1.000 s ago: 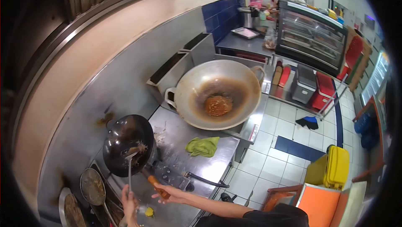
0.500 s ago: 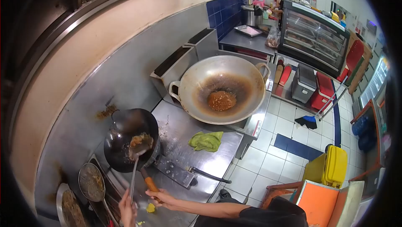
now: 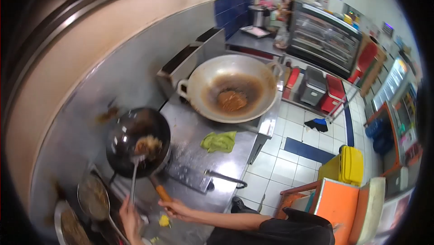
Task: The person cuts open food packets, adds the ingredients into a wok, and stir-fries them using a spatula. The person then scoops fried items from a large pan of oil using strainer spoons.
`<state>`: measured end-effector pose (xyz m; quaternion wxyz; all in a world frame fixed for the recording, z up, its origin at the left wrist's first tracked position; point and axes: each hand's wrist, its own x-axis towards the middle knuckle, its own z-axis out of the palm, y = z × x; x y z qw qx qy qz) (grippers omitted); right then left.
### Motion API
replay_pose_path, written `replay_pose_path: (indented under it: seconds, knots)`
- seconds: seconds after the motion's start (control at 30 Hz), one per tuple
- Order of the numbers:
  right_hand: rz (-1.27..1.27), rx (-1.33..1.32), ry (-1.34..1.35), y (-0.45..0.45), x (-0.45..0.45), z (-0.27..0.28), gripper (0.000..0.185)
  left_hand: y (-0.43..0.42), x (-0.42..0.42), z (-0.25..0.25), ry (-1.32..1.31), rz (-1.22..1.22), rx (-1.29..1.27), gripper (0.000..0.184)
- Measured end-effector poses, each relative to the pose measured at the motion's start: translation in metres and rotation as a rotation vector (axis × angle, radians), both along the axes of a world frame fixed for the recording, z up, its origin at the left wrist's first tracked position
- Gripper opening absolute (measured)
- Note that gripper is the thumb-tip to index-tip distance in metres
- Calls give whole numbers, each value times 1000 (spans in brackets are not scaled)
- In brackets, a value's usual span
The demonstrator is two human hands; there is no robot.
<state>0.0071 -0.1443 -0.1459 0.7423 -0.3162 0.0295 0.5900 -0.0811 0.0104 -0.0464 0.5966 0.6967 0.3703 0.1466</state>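
Note:
My left hand (image 3: 130,220) is closed around the handle of a long metal spatula (image 3: 134,182). The spatula's head rests inside a dark wok (image 3: 121,143), against a small heap of brownish-orange food (image 3: 148,146). Coming in from the right, my right hand (image 3: 175,208) grips the wok's wooden handle (image 3: 162,193). The wok is tilted over the stove top. Just below my right hand lies a yellow scrap (image 3: 163,220) on the steel counter (image 3: 187,125).
A large pale wok (image 3: 201,80) holding brown sauce stands behind, with a green cloth (image 3: 219,141) in front. A round strainer (image 3: 93,195) lies at the left. Right of the counter are a yellow bin (image 3: 350,166), an orange seat (image 3: 337,204) and a glass display case (image 3: 323,39).
The view has shifted slightly, blurring the picture. The food heap and spatula head have moved apart a little inside the wok. Both hands keep their grips.

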Motion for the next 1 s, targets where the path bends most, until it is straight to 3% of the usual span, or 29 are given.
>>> replay_pose_path:
  seconds: [0.03,0.07,0.1,0.2,0.3,0.4,0.47,0.6,0.67,0.77,0.83,1.0]
  knots:
    - [18,-38,-54,0,-5,-1,36,-9,10,3,-35,44,33,39]
    - [65,-63,-110,5,-8,0,38,-8,16,-5,-104,60,-102,38]
    - [80,-35,-110,6,-8,-4,40,-15,24,-1,-31,0,19,39]
    - [135,-65,-159,-21,-6,-9,45,-22,-7,8,6,-5,-103,40]
    - [221,3,-279,-73,19,-13,49,-17,-28,22,130,106,-41,40]
    - [420,-152,-207,-104,33,-38,46,-23,16,7,45,207,93,39]
    - [476,-98,-384,-112,47,-50,41,-41,35,-1,19,200,28,40]
    - [385,-165,-419,-174,100,-46,37,-68,23,22,61,116,-132,43]
    - [351,-173,-344,-184,115,-57,38,-65,37,28,68,156,-59,43]
    - [549,13,-341,-135,95,-38,54,-68,69,5,38,257,-41,44]
    - [631,164,-196,-102,81,-33,63,-84,88,2,-15,294,-74,45]
    - [556,90,-10,-56,80,-18,65,-94,51,29,44,310,-196,42]
